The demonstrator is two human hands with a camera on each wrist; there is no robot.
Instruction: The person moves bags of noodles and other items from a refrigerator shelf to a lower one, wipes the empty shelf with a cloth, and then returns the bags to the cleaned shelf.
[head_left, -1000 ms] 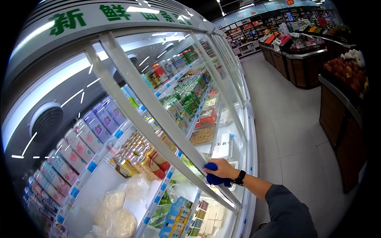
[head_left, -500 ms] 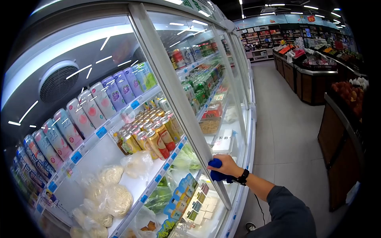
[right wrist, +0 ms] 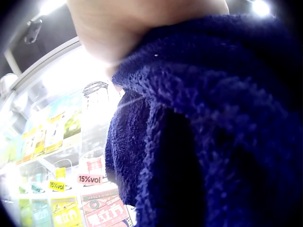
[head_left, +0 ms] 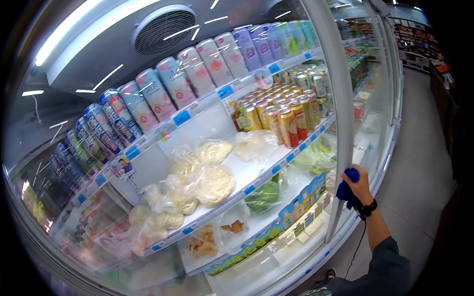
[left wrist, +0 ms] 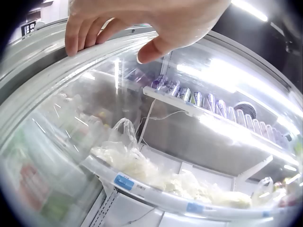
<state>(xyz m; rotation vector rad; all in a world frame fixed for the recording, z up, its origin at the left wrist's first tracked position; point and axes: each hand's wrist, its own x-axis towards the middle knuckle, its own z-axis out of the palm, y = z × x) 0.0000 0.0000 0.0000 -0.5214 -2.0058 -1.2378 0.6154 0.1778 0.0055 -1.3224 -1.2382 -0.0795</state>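
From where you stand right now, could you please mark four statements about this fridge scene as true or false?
1. The right hand holds a blue cloth. True.
2. The left hand holds a can. False: the left hand is on the door frame.
3. The gold cans share a shelf with the bagged noodles. True.
4. The purple cans stand below the bagged noodles. False: the purple cans stand above.

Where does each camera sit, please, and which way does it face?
Head: on the head, facing forward and down toward shelves; right hand and sleeve show.
Left wrist: on that wrist, toward bagged food; left hand shows.
Right wrist: on that wrist, toward blue cloth; part of the right hand shows.
Head shares bagged food with left, cloth with right.
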